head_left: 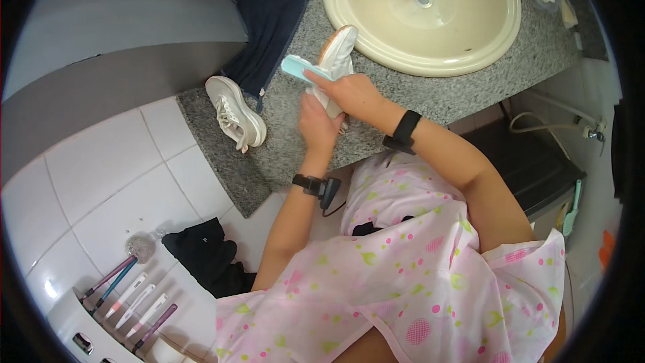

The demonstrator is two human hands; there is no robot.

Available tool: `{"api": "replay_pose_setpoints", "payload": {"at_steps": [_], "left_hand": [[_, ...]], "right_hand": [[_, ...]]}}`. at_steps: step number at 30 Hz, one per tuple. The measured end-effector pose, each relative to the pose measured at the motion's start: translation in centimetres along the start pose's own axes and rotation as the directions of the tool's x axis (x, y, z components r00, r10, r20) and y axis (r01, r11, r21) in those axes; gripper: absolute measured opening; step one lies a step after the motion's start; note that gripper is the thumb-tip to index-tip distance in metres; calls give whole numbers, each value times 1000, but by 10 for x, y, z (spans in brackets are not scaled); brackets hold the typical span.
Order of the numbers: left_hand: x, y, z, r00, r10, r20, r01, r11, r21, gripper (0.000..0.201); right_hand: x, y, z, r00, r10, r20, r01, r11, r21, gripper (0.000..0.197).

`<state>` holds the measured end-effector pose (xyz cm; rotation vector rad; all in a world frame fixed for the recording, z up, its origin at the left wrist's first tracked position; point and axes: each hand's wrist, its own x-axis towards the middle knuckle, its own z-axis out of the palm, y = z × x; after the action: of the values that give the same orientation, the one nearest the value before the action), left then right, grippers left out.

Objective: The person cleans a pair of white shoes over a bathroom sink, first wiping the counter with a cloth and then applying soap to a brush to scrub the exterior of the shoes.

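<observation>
Bathroom, seen from above: speckled grey granite counter (430, 94) with an oval cream sink (422, 10) let into it at 12 o'clock. Counter front edge runs diagonally from about 9 o'clock down to 3 o'clock; below it white tiled floor (101, 181).

Left hand (317, 124) is wrapped around the heel end of a white shoe (338, 57), fingers closed on it, shoe held sole-up and tilted, toe pointing toward the sink rim at 1 o'clock. Toe sits just beside the rim; can't tell if it touches. Right hand (349, 91) is clamped on a light blue brush (301, 67), brush lying against the shoe's side at the shoe's 9 o'clock. Both wrists carry black bands.

Second white shoe (235, 111) lies on the counter at 9 o'clock from the hands, near the counter's left end, well apart from them. Dark blue towel (269, 23) drapes over the counter's back edge at 11 o'clock, touching that shoe's heel area.

Open room: bare granite between hands and second shoe, and between hands and front edge. Sink basin has nothing in it.

Floor at 7 o'clock: black cloth (201, 252), a round drain cover (140, 247), a white rack of toothbrushes (131, 302). Pink patterned garment (403, 275) fills 5–6 o'clock.
</observation>
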<state>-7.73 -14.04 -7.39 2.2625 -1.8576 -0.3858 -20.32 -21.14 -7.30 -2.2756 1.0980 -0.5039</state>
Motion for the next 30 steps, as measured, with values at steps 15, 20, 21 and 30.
{"api": "replay_pose_setpoints", "payload": {"at_steps": [15,20,21,30], "left_hand": [[-3,-3,-5,998,16,58,-19,999,37,76],[-1,4,-6,999,10,38,-13,996,85,72],[-1,4,-6,998,9,60,-15,994,105,75],[-2,0,1,996,78,-46,-72,991,116,71]], "right_hand": [[-34,1,-8,999,49,-4,-49,999,0,63],[-62,13,-28,990,60,125,-48,994,-99,64],[-60,13,-29,991,47,124,-35,995,-96,63],[-17,39,-31,956,195,-221,-208,977,-41,60]]}}
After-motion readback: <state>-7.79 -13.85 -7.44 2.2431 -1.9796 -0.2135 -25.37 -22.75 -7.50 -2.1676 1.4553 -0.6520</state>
